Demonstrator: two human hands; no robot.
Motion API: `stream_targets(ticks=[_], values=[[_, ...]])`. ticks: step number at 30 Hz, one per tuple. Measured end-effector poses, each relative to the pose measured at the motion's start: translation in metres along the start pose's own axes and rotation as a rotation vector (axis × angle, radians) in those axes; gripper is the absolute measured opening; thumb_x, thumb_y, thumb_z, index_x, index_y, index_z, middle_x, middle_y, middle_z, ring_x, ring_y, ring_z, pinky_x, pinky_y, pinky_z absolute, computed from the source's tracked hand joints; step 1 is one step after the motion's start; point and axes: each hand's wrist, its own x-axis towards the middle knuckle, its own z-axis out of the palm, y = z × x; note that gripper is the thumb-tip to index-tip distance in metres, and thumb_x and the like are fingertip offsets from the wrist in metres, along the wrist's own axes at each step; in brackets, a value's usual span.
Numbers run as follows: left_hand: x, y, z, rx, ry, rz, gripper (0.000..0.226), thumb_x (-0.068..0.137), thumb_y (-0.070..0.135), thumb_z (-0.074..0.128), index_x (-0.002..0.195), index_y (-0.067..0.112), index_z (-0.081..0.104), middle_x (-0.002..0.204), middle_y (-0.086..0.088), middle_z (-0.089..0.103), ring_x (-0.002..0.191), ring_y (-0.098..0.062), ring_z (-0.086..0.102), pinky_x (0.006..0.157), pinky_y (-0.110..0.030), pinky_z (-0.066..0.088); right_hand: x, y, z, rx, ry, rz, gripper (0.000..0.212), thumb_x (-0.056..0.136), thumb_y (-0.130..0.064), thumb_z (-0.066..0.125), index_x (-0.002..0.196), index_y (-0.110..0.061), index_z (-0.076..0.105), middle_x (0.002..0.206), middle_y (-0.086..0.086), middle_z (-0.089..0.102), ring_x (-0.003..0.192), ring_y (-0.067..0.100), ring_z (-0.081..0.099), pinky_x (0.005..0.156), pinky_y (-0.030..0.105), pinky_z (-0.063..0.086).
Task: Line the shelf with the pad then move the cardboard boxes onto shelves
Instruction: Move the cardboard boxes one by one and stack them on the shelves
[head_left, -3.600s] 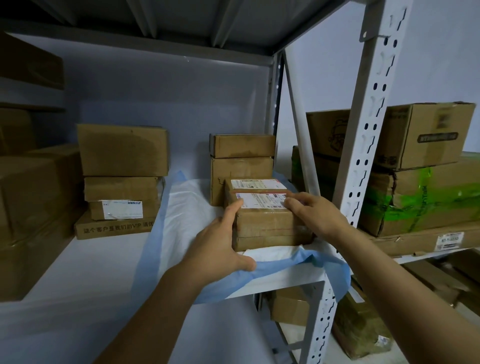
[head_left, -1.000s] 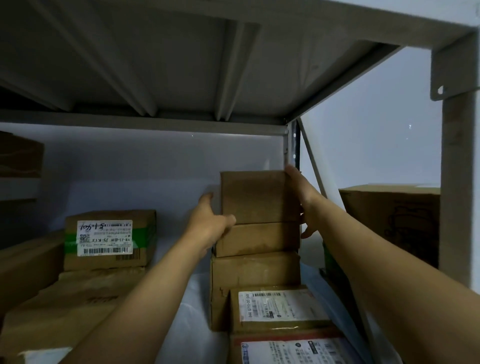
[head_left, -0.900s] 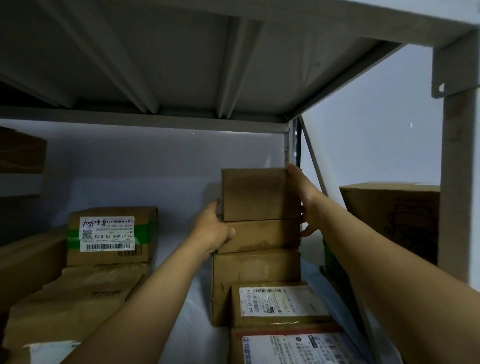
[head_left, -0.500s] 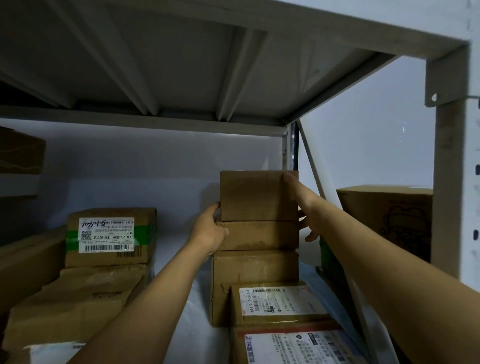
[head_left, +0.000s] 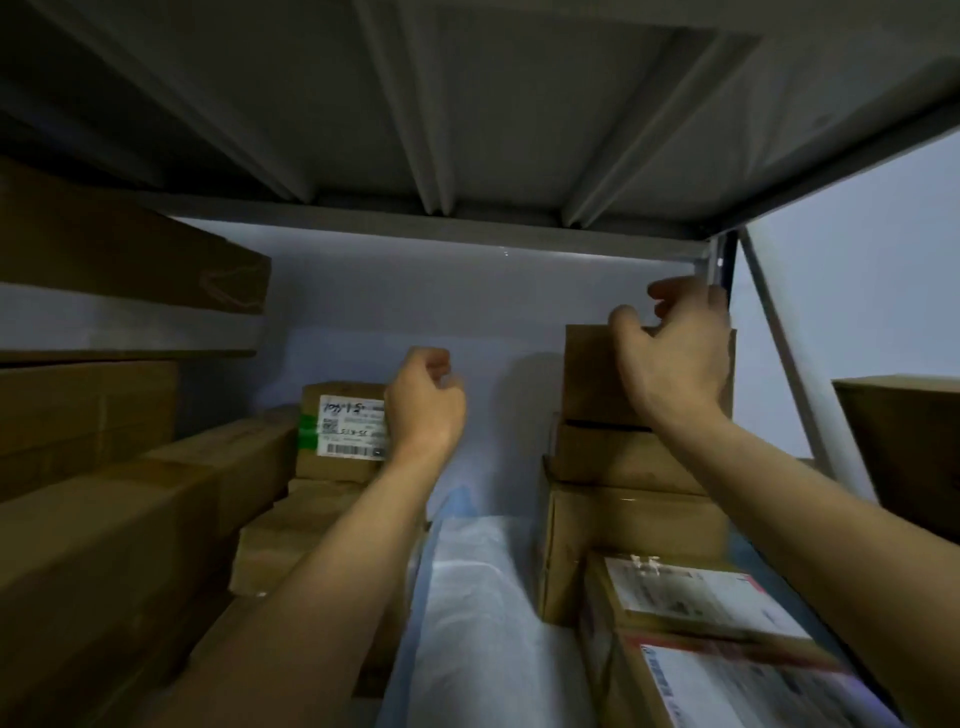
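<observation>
A plain cardboard box (head_left: 589, 374) tops a stack of three at the back right of the shelf, above a flatter box (head_left: 623, 457) and a larger one (head_left: 623, 540). My right hand (head_left: 675, 358) hovers just in front of the top box with loosely curled fingers, holding nothing. My left hand (head_left: 423, 402) hangs in the air left of the stack, loosely curled and empty. The white pad (head_left: 478, 597) with a blue edge lies along the shelf under the stack. Two labelled boxes (head_left: 691, 597) sit stacked in front of it.
A stack topped by a box with a green-edged label (head_left: 343, 426) stands at the back left. Large cardboard boxes (head_left: 104, 571) fill the left side. The upper shelf's underside (head_left: 467, 104) is close overhead. A slanted brace (head_left: 779, 374) and another box (head_left: 904, 441) are at the right.
Both hands have let go of the top box and drawn back from it. The left hand moved left and the right hand rose. The view shifted to the left.
</observation>
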Motion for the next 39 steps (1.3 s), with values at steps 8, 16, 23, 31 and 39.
stream_targets(ticks=[8,16,23,31,39], values=[[0.059,-0.055,-0.060,0.082,0.289,-0.359,0.040,0.093,0.010,0.048,0.133,0.003,0.045,0.135,-0.019,0.048,0.120,-0.035,0.052,0.100,-0.047,0.045,-0.046,-0.058,0.100,0.248,-0.908,0.343,0.042,0.099,-0.039,0.036,0.125,-0.008,0.049,0.120,0.016,0.055,0.106,0.028,0.056,0.089,0.040,0.048],[0.075,-0.088,-0.044,0.219,0.143,-0.492,0.037,0.094,0.016,0.046,0.125,-0.002,0.052,0.126,-0.021,0.057,0.112,-0.036,0.057,0.093,-0.042,0.051,-0.075,-0.058,0.146,0.265,-1.107,0.677,0.063,0.100,-0.051,0.017,0.147,-0.011,0.029,0.150,0.017,0.033,0.134,0.036,0.036,0.110,0.048,0.033],[0.061,-0.069,-0.058,0.178,0.261,-0.356,0.032,0.093,0.014,0.045,0.123,0.012,0.056,0.128,-0.015,0.053,0.120,-0.037,0.048,0.100,-0.051,0.043,-0.073,-0.062,0.119,0.436,-1.034,0.737,0.067,0.095,-0.058,0.033,0.147,-0.015,0.028,0.147,0.012,0.037,0.132,0.032,0.038,0.112,0.045,0.029],[0.025,-0.024,-0.090,-0.275,0.324,-0.313,0.032,0.094,0.037,0.046,0.104,0.009,0.059,0.104,-0.008,0.063,0.093,-0.025,0.060,0.077,-0.034,0.045,-0.061,-0.059,0.070,0.633,-0.964,0.763,0.052,0.077,-0.064,0.057,0.115,-0.029,0.051,0.127,0.002,0.050,0.121,0.027,0.044,0.107,0.059,0.027],[-0.040,0.024,-0.100,-0.497,0.026,-0.145,0.038,0.099,0.042,0.037,0.074,0.028,0.062,0.088,0.009,0.065,0.085,-0.006,0.056,0.079,-0.028,0.039,-0.057,-0.051,-0.010,0.698,-0.770,0.815,0.029,0.081,-0.049,0.055,0.087,-0.021,0.058,0.081,0.006,0.063,0.084,0.023,0.061,0.079,0.038,0.049]])
